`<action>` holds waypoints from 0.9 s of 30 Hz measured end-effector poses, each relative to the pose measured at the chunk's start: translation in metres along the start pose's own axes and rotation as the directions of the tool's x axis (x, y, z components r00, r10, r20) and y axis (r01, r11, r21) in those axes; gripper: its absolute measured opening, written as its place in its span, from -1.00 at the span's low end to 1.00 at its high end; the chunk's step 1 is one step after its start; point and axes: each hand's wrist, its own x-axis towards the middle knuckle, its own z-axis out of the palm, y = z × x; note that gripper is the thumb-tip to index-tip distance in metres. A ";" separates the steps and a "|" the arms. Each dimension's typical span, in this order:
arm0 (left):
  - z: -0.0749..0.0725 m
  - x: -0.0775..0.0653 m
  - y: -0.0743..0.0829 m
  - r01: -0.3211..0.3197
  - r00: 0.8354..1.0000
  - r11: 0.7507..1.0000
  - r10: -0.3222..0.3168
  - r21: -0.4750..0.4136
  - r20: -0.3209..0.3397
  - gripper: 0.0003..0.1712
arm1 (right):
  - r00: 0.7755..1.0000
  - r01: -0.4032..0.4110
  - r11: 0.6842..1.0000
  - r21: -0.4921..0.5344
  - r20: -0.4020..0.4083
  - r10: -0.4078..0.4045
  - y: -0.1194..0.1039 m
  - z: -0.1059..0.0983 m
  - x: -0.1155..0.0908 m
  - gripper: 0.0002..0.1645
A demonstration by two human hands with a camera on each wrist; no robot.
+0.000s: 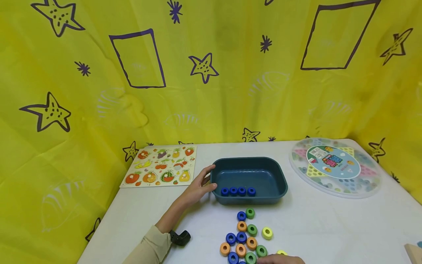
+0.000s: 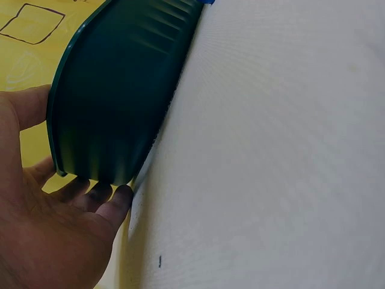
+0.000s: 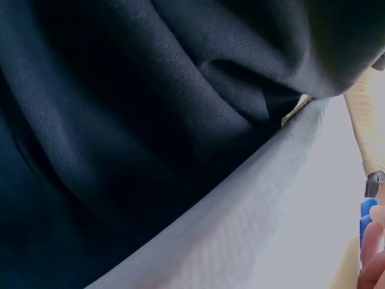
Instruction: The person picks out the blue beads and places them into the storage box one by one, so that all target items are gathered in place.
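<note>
My left hand [image 1: 197, 187] holds the left end of a dark teal plastic bin [image 1: 248, 201]. In the left wrist view its fingers bend against the bin's end wall. Several blue ring beads [image 1: 233, 191] stand in a row along the bin's near inner side. In front of the bin lie loose blue, orange [image 1: 225, 249], green [image 1: 252, 230] and yellow ring beads [image 1: 267, 233]. My right hand [image 1: 280, 259] is at the bottom edge, beside a green bead [image 1: 250, 257]. Only its fingers [image 3: 372, 241] show in the right wrist view, near blue pieces; whether they grip one is hidden.
A fruit picture board [image 1: 158, 167] lies left of the bin. A round clear case [image 1: 334, 167] with a printed label lies to the right. A wooden edge [image 1: 413, 253] shows at the far right. Yellow patterned cloth [image 1: 224, 106] hangs behind the white table [image 1: 329, 227].
</note>
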 end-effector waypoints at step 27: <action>-0.001 -0.001 -0.001 -0.003 1.000 1.000 0.003 -0.006 0.008 -0.27 | 0.948 -0.106 0.973 -0.204 -0.316 0.037 -0.104 -0.085 0.031 -0.57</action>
